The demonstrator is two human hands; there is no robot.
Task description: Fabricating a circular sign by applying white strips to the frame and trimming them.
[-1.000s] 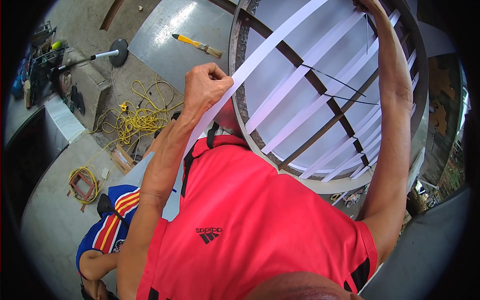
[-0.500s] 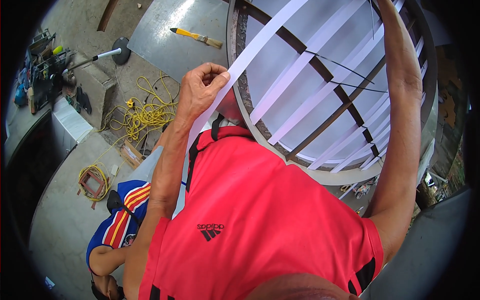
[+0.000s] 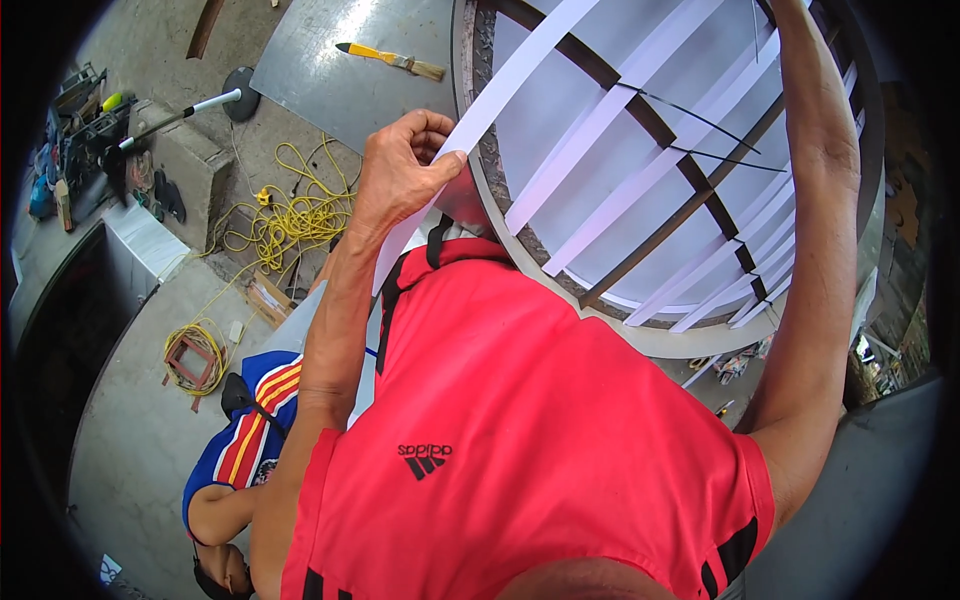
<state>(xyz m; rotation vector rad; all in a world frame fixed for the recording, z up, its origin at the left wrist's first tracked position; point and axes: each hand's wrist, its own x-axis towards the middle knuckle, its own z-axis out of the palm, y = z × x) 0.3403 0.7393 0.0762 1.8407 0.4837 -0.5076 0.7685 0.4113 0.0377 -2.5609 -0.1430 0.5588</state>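
Head view, looking down past a red shirt (image 3: 560,430) at a large round metal frame (image 3: 640,341). Pinches a long white strip (image 3: 510,85) between the thumb and curled fingers (image 3: 428,122) of the left hand (image 3: 405,170), just outside the left side of the frame. Runs the strip at a slant from the upper edge, across the rim, down past the left wrist; cannot tell whether touching the rim. Reaches with the right forearm (image 3: 820,130) over the right side of the frame and out past the upper edge; cannot tell how the right hand holds its fingers, being out of view.

Shows inside the frame crossed dark bars (image 3: 645,115) and more white strips (image 3: 575,155), set at a slant, plus two thin black ties (image 3: 690,113), both pointing off to the right. Shows to the left a grey metal sheet (image 3: 320,95), bearing a paintbrush (image 3: 385,57) with a yellow handle. Shows farther down a tangle of yellow cord (image 3: 295,225) on the floor (image 3: 130,400) and, near the left forearm, another person (image 3: 215,460) in a blue top with red, yellow and white stripes.
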